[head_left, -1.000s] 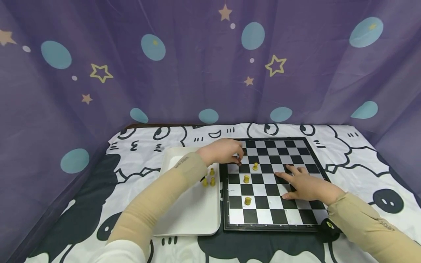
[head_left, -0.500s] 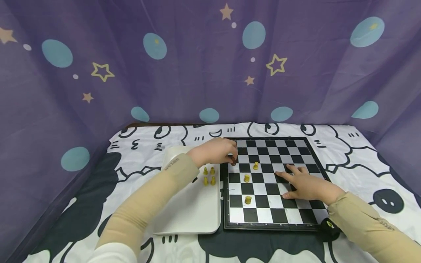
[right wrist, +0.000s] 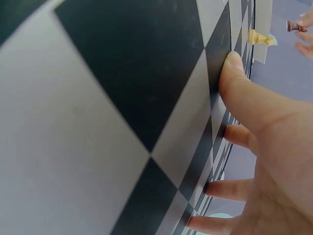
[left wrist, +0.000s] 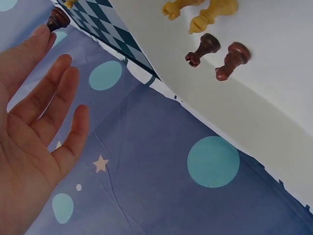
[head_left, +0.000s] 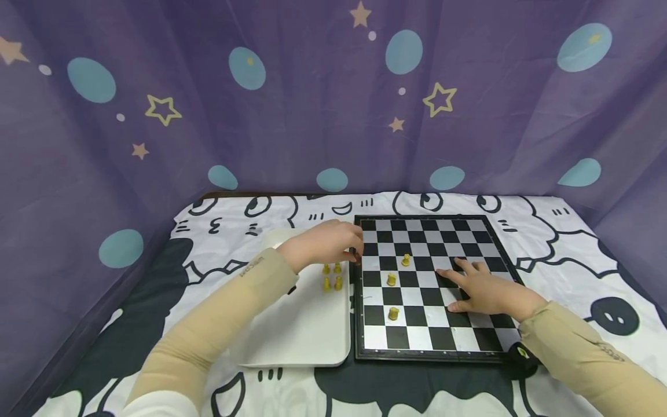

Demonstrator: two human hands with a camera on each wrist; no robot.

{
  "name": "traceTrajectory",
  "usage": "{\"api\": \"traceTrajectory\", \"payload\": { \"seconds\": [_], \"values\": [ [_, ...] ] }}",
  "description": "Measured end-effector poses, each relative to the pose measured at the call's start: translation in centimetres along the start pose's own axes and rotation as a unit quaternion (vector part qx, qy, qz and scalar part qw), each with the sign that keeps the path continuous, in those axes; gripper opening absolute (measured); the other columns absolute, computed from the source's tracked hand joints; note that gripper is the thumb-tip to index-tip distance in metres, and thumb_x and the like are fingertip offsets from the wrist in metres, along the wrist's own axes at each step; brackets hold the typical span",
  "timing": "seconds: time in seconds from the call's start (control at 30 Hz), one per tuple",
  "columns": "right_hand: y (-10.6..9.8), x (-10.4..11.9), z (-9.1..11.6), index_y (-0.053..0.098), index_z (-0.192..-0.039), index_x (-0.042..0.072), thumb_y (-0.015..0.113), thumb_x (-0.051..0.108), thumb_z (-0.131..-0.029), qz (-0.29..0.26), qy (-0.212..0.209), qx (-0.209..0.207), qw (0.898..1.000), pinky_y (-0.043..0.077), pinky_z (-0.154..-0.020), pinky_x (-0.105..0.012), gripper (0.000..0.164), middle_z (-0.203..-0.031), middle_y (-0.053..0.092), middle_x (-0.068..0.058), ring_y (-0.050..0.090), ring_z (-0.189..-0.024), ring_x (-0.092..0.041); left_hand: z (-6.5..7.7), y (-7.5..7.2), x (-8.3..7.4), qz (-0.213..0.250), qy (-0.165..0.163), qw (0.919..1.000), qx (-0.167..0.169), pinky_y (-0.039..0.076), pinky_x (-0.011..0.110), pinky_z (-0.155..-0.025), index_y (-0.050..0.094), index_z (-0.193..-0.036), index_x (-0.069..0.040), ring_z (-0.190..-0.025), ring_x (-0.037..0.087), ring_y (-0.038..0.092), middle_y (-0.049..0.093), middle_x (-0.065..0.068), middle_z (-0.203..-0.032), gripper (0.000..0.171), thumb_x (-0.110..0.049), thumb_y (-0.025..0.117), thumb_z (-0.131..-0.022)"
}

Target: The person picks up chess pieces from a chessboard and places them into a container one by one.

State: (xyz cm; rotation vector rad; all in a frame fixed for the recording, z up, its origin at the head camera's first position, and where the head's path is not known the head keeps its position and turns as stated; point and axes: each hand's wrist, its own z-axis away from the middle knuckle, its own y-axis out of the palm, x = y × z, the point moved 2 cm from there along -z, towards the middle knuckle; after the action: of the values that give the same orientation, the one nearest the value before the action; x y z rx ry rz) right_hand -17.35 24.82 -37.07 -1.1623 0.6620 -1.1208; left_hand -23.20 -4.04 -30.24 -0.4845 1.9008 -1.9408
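Note:
My left hand (head_left: 328, 242) pinches a dark brown chess piece (left wrist: 58, 18) between thumb and fingertips, over the left border of the chessboard (head_left: 435, 355). In the left wrist view its other fingers are loosely bent and hold nothing. The held piece's exact kind is unclear. My right hand (head_left: 487, 291) rests on the right part of the board with fingers spread, as the right wrist view also shows. Between the hands stand a front yellow chess piece (head_left: 393, 313), a middle yellow piece (head_left: 391, 280) and a farther yellow piece (head_left: 406, 260).
Left of the board lies a white tray (head_left: 292, 336), partly under my left forearm. Several yellow pieces (head_left: 338, 283) stand in it, along with a dark rook (left wrist: 202, 49) and another dark piece (left wrist: 233, 60). A purple curtain (head_left: 312, 104) hangs behind the patterned cloth.
My left hand has moved left, from over the board's left squares to its left border, still pinching the dark piece. My right hand has stayed in place.

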Motion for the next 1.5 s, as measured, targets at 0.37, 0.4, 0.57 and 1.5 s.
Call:
{"api": "traceTrajectory", "payload": {
  "seconds": [0.37, 0.4, 0.57, 1.5],
  "values": [
    [0.0, -0.1, -0.1, 0.042, -0.141, 0.015, 0.063, 0.061, -0.077, 0.001, -0.004, 0.000, 1.000, 0.044, -0.082, -0.068, 0.081, -0.144, 0.026, -0.034, 0.029, -0.124, -0.059, 2.0, 0.5, -0.8, -0.030, 0.027, 0.9991, -0.012, 0.050, 0.028, -0.075, 0.073, -0.082, -0.019, -0.081, 0.013, 0.059, 0.064, -0.005, -0.088, 0.006, -0.020, 0.077, -0.077],
    [0.0, -0.1, -0.1, 0.042, -0.141, 0.015, 0.063, 0.061, -0.077, 0.001, -0.004, 0.000, 1.000, 0.044, -0.082, -0.068, 0.082, -0.144, 0.026, -0.034, 0.029, -0.124, -0.059, 2.2, 0.5, -0.8, -0.035, 0.031, 0.9988, -0.016, 0.050, 0.028, -0.075, 0.073, -0.081, -0.019, -0.081, 0.013, 0.059, 0.064, -0.005, -0.087, 0.006, -0.020, 0.077, -0.077],
    [0.0, -0.1, -0.1, 0.042, -0.141, 0.016, 0.062, 0.062, -0.076, 0.001, -0.002, 0.004, 1.000, 0.044, -0.082, -0.069, 0.082, -0.145, 0.026, -0.033, 0.029, -0.125, -0.058, 3.1, 0.9, -1.1, -0.044, 0.041, 0.9980, -0.018, 0.050, 0.028, -0.071, 0.074, -0.081, -0.020, -0.081, 0.011, 0.060, 0.065, -0.006, -0.087, 0.007, -0.022, 0.078, -0.076],
    [0.0, -0.1, 0.1, 0.042, -0.141, 0.016, 0.062, 0.062, -0.076, -0.001, -0.005, -0.003, 1.000, 0.044, -0.081, -0.068, 0.082, -0.144, 0.027, -0.033, 0.030, -0.124, -0.058, 4.1, 3.7, -2.3, -0.059, 0.038, 0.9974, 0.014, 0.041, 0.026, -0.065, 0.074, -0.081, -0.022, -0.082, 0.012, 0.057, 0.061, -0.006, -0.086, 0.008, -0.026, 0.077, -0.075]
  ]
}}
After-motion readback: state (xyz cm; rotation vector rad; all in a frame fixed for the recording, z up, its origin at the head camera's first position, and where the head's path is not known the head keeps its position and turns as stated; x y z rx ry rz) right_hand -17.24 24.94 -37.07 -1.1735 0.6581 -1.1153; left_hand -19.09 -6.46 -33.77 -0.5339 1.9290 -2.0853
